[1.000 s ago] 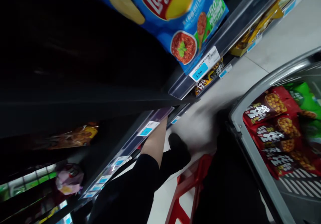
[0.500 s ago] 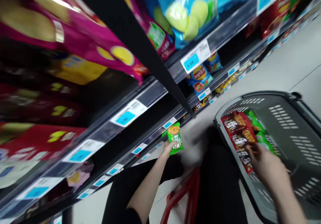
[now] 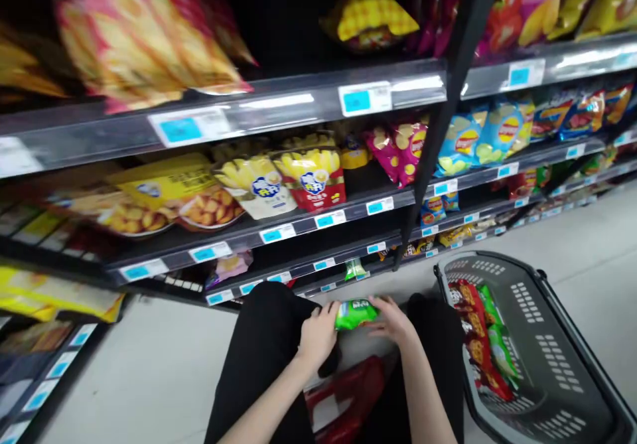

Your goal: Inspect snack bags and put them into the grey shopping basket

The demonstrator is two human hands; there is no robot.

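A small green snack bag [image 3: 357,314] is held between my two hands, low in front of my knees. My left hand [image 3: 320,330] is closed on its left end. At the bag's right end is my right hand [image 3: 395,323], fingers on its upper edge and thumb below. To my right, a grey shopping basket [image 3: 542,338] on the floor holds several red snack bags [image 3: 478,338] in a row, with green snack bags [image 3: 502,351] beside them.
Shelves of chips and snacks rise ahead, with a price-tagged shelf edge [image 3: 279,233] running across. A pale green bag [image 3: 354,269] sits on the bottom shelf. A dark upright post [image 3: 438,112] divides the racks. Between my legs is a red plastic object [image 3: 348,397].
My right hand has left the basket and come over to the green snack bag in my left hand. The bag has turned sideways. My view has swung toward the shelves.
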